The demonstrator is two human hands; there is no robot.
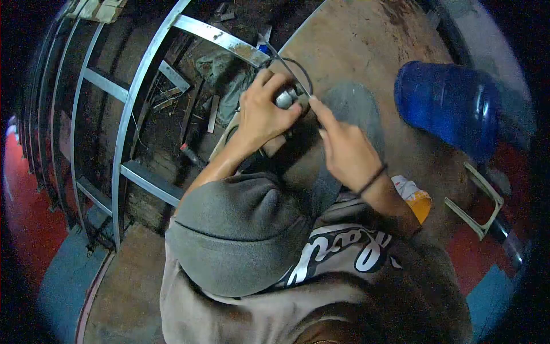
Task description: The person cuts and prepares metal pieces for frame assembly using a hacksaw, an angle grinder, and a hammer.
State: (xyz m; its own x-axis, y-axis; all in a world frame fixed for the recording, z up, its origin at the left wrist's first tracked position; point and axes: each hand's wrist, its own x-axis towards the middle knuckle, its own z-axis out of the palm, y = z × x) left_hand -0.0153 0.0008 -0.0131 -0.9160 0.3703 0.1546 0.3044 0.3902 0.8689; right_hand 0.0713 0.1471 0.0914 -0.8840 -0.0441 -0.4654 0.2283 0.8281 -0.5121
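While the left hand [264, 110] grasps the rounded metal part [284, 99] and the right hand [352, 151] clasps a slender rod [294, 74], steady bracing should help prevent slips.

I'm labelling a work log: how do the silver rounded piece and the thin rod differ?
The silver piece is rounded and compact; the thin rod is long and slender. The left hand grasps the silver piece; the right hand holds the thin rod. Both look greyish.
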